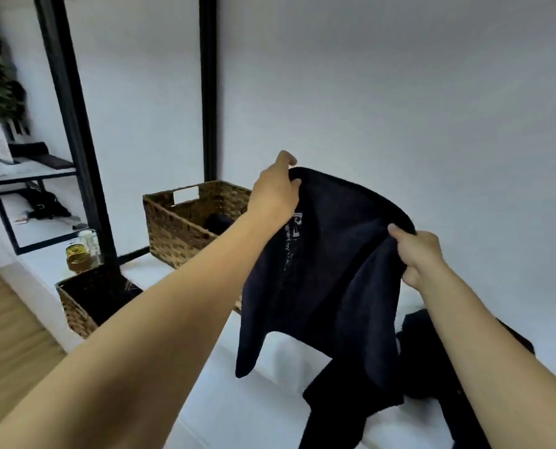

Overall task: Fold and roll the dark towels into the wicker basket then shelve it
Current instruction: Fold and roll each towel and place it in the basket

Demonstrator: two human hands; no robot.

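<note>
A dark towel [328, 270] with pale lettering hangs in the air above the white surface [238, 409]. My left hand [275, 189] pinches its upper left edge, and my right hand [416, 254] grips its upper right edge. The cloth sags between them and its lower corners hang loose. More dark towels [432, 367] lie in a heap on the white surface under my right forearm. Behind the held towel stands a wicker basket [179, 228] with a dark roll [218, 222] inside it.
A second wicker basket [76, 306] with dark cloth in it stands lower at the left. A black-framed shelf unit [76, 140] rises at the left, with a plant, small items and glass jars [82, 251] nearby. A plain white wall fills the back; wood floor shows at lower left.
</note>
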